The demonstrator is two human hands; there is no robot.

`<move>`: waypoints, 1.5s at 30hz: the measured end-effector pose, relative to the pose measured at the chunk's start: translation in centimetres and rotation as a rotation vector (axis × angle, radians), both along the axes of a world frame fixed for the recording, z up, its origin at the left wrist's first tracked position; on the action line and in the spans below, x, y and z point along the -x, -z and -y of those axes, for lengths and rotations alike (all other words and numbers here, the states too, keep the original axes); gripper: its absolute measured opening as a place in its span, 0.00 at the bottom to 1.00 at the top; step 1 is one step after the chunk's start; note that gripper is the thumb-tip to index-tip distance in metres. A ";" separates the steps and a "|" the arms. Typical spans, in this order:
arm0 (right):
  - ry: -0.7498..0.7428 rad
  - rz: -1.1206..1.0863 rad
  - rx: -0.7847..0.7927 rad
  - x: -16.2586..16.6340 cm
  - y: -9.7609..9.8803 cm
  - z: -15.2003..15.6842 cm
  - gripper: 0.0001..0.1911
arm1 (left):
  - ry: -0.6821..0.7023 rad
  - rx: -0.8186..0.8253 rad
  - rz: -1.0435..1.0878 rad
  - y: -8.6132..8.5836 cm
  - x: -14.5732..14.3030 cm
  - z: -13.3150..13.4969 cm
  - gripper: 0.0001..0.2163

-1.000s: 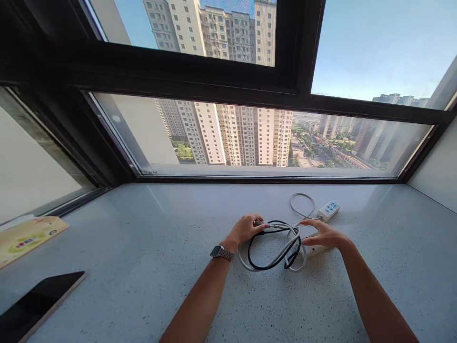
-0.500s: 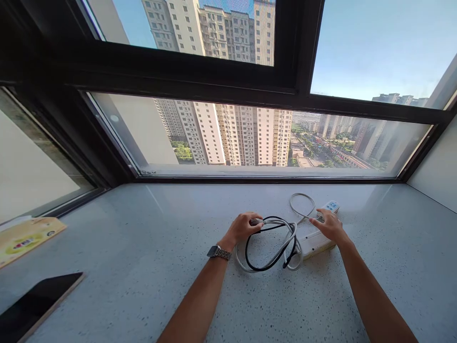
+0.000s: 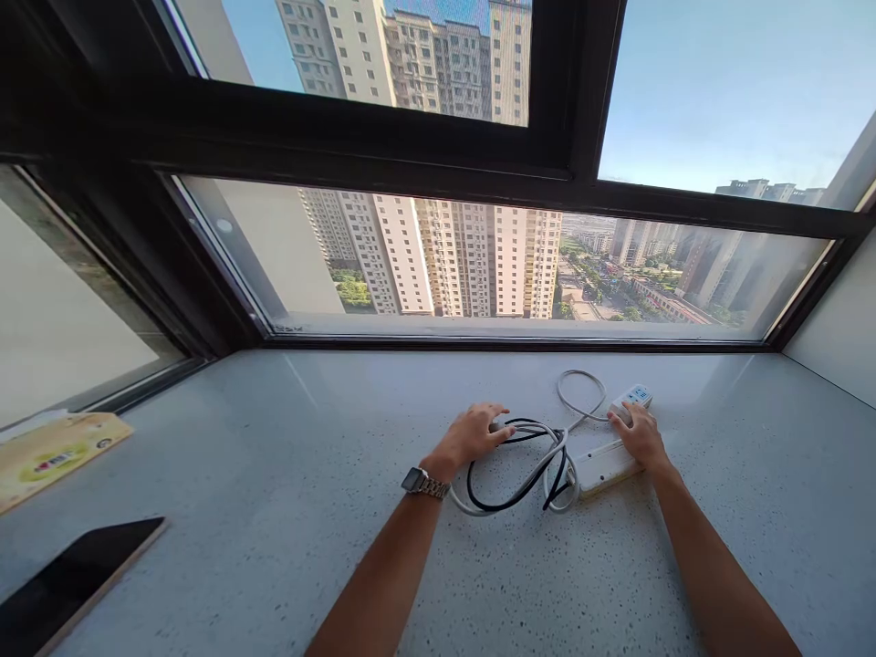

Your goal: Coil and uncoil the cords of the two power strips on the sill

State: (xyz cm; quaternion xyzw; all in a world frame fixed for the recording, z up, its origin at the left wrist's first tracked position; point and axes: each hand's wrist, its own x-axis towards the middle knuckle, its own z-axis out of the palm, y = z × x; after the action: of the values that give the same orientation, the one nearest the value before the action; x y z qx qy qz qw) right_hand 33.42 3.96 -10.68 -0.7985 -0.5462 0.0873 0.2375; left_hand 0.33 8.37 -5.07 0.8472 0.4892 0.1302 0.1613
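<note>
My left hand [image 3: 474, 432] is over the left side of a loose coil of cables, thumb and fingers apart around a light grey plug [image 3: 497, 425]. A black cable [image 3: 503, 506] and a grey-white cable [image 3: 472, 511] are looped together beside it on the sill. My right hand [image 3: 641, 436] has its thumb and fingers closed on the near end of a small white power strip [image 3: 636, 396] with a blue-marked face. Under and left of that hand lies a longer white power strip [image 3: 606, 468], partly covered. A thin white cable loop [image 3: 580, 372] runs toward the small strip.
The speckled stone sill [image 3: 328, 547] carries everything. On the left lie a dark-screened phone [image 3: 75, 575] and a yellow packet [image 3: 65, 456]. A dark window frame [image 3: 411, 342] borders the far edge, and a white wall [image 3: 835, 319] rises at the right.
My left hand's fingers have spread from their pinch around the plug. The right hand's fingers have closed in on the small power strip. The view has shifted slightly.
</note>
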 end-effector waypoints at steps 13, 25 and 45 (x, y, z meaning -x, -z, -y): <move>0.001 0.270 0.136 2.9 -2.5 1.3 0.29 | 0.375 -0.085 -0.050 -2.2 -6.4 6.4 0.30; -0.018 0.317 0.116 4.8 -4.2 2.0 0.25 | 0.427 -0.221 -0.097 1.6 -10.2 9.0 0.11; 0.017 -0.054 -0.125 -1.3 0.8 0.2 0.28 | 0.376 -0.195 -0.041 1.6 -10.0 8.0 0.13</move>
State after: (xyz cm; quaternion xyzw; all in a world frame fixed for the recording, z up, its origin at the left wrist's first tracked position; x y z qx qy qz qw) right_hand 34.75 3.80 -11.52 -0.7841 -0.5372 0.0728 0.3022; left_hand 10.30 0.39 -6.66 0.9376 0.3108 0.1273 0.0901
